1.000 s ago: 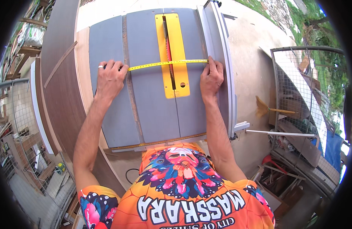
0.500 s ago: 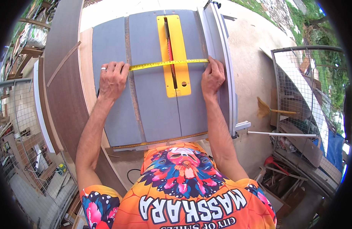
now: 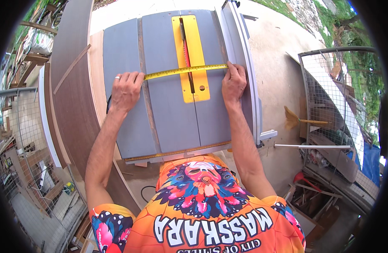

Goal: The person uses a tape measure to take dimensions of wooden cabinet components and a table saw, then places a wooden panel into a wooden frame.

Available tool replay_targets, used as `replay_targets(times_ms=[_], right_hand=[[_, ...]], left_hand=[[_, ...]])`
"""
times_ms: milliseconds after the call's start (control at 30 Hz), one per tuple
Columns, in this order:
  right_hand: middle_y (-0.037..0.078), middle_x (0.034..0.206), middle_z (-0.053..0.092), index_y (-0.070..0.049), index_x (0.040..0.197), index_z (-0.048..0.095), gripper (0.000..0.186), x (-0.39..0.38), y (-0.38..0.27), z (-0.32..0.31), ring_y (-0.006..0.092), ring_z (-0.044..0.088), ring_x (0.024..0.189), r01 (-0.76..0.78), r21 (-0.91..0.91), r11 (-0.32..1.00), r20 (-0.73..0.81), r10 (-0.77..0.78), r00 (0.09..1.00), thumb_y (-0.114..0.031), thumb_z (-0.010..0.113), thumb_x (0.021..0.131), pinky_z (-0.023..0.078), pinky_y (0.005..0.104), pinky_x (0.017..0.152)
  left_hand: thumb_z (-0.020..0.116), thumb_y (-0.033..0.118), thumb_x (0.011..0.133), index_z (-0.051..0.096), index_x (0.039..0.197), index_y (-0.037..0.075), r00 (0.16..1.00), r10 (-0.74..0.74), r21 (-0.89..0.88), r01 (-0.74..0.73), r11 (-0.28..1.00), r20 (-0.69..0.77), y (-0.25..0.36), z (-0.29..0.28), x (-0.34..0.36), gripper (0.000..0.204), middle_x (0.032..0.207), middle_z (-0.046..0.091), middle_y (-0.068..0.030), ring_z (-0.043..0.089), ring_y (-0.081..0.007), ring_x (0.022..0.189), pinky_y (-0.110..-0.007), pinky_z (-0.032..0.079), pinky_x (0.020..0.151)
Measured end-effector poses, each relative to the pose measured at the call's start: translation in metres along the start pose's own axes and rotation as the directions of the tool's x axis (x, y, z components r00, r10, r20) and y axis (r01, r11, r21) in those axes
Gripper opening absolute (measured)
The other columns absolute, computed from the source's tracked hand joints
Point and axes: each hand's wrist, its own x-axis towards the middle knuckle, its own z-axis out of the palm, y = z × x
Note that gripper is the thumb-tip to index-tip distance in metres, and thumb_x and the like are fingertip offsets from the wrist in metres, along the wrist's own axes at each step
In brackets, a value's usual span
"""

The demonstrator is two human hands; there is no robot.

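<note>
A yellow tape measure blade stretches across the grey table saw top, passing over the yellow insert plate and the red saw blade in its slot. My left hand, with a ring on one finger, is closed round the tape's left end; any case inside the palm is hidden. The tape's right end is pinched by my right hand, close against the metal rip fence. The tape bows slightly between my hands.
Long brown boards lie left of the saw, with a thin wood strip on top. Wire mesh panels stand at the right and left. A broom and stacked scrap wood are on the right.
Both hands keep hold of the tape across the saw. My left hand has shifted slightly right and down, and my right hand very slightly left; the tape sits almost the same.
</note>
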Motion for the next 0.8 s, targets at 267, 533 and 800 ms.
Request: replay_targets(times_ms=[267,533,800], right_hand=[[0.017,0.106,0.073,-0.001,0.115,0.08,0.024,-0.008,-0.001,-0.009,0.0346,0.073,0.095,0.006,-0.034,0.999,0.033,-0.005,0.999,0.005,0.07,0.094,0.061,0.0424,0.085],[0.017,0.105,0.073,0.0,0.116,0.08,0.024,-0.009,0.001,-0.007,0.035,0.073,0.095,-0.004,-0.049,0.999,0.009,0.005,1.0,0.004,0.068,0.096,0.06,0.0435,0.085],[0.017,0.104,0.073,-0.001,0.115,0.08,0.023,-0.01,0.001,-0.003,0.0346,0.073,0.095,-0.003,-0.047,0.999,-0.01,0.002,1.0,0.004,0.069,0.095,0.06,0.0435,0.085]], left_hand=[[0.069,0.007,0.092,0.078,0.111,0.008,1.0,0.004,-0.027,-0.004,1.0,0.011,0.008,-0.002,-0.009,0.021,0.109,0.074,-0.0034,0.072,-0.0237,0.095,-0.04,0.056,0.084],[0.071,0.007,0.09,0.08,0.112,0.008,0.999,0.002,-0.018,-0.001,1.0,0.037,0.011,0.002,-0.006,0.023,0.111,0.075,-0.0043,0.072,-0.0239,0.094,-0.04,0.056,0.084],[0.067,0.003,0.093,0.08,0.113,0.009,0.999,-0.022,-0.061,0.025,0.998,0.046,0.01,0.002,-0.006,0.024,0.113,0.075,-0.0037,0.073,-0.0232,0.096,-0.041,0.056,0.086]])
